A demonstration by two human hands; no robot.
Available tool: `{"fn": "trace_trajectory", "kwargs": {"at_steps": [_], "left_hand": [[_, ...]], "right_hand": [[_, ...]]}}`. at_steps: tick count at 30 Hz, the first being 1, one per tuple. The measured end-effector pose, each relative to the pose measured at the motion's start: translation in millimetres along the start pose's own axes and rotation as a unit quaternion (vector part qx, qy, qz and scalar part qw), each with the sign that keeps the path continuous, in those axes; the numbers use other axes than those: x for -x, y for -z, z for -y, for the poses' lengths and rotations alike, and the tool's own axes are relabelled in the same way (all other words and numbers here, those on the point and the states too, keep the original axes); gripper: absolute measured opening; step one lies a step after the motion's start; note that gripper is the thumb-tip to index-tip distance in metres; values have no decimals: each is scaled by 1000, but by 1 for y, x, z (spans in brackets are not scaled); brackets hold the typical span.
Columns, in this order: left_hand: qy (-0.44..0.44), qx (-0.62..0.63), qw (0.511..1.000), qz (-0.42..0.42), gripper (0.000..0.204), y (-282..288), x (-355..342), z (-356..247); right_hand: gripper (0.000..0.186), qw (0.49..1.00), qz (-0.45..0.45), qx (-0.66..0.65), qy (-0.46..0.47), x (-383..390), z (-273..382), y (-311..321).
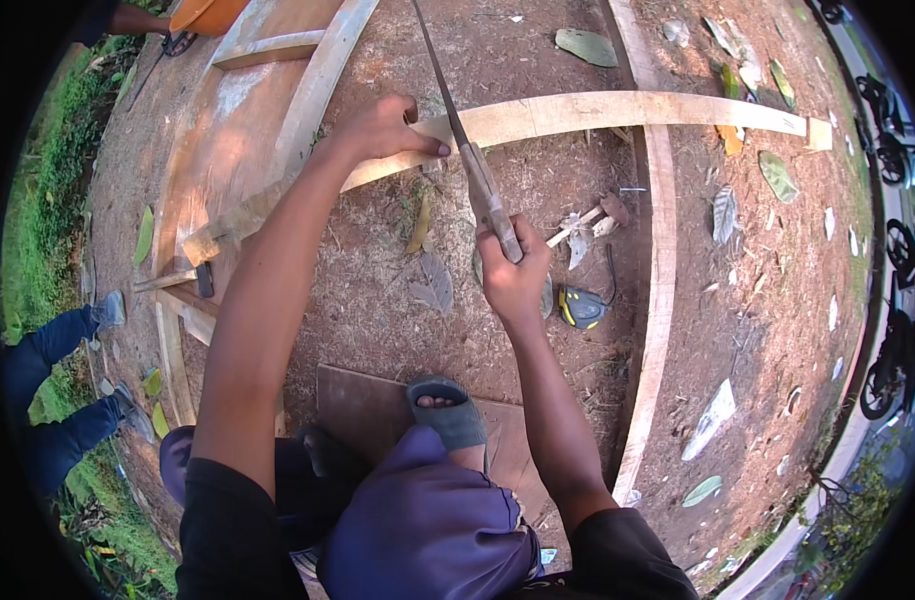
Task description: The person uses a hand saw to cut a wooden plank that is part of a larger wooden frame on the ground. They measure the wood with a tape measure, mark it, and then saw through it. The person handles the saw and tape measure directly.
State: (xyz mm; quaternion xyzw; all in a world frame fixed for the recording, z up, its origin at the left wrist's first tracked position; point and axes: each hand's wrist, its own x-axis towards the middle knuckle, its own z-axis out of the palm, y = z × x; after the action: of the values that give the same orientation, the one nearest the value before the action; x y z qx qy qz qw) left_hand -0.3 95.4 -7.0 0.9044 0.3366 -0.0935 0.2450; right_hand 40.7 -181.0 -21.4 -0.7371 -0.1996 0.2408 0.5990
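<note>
A long pale wooden plank (577, 112) runs crosswise in front of me, lying over a timber frame on the left and a long beam on the right. My left hand (377, 130) grips the plank across its width, thumb near the saw. In my right hand (515, 268) is the wooden handle of a handsaw (449, 95). The saw's narrow dark blade points away from me and crosses the plank just right of my left thumb. From this angle I cannot tell how deep the blade sits in the wood.
A yellow-and-black tape measure (581, 308) lies right of my right hand. The long beam (659, 230) stretches along the ground. A hammer (203, 279) rests on the left frame (307, 95). A person's legs (62, 335) stand at left. Below is a brown board (362, 405) under my sandalled foot.
</note>
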Motion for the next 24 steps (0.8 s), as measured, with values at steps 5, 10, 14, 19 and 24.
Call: {"fn": "trace_trajectory", "kwargs": {"at_steps": [5,10,14,19,24], "left_hand": [[50,42,992,-103,78,-24,18,-15],[95,34,986,-131,79,-24,18,-19],[95,42,989,-109,85,-26,11,-15],[106,46,990,-87,91,-30,8,-10],[83,8,989,-119,90,-34,4,-6]], "right_hand": [[18,997,-26,27,60,-11,-6,-19],[18,992,-64,34,102,4,-15,0],[19,993,-71,64,66,53,7,44],[15,992,-41,117,29,87,16,55],[7,994,-22,105,35,97,3,42]]}}
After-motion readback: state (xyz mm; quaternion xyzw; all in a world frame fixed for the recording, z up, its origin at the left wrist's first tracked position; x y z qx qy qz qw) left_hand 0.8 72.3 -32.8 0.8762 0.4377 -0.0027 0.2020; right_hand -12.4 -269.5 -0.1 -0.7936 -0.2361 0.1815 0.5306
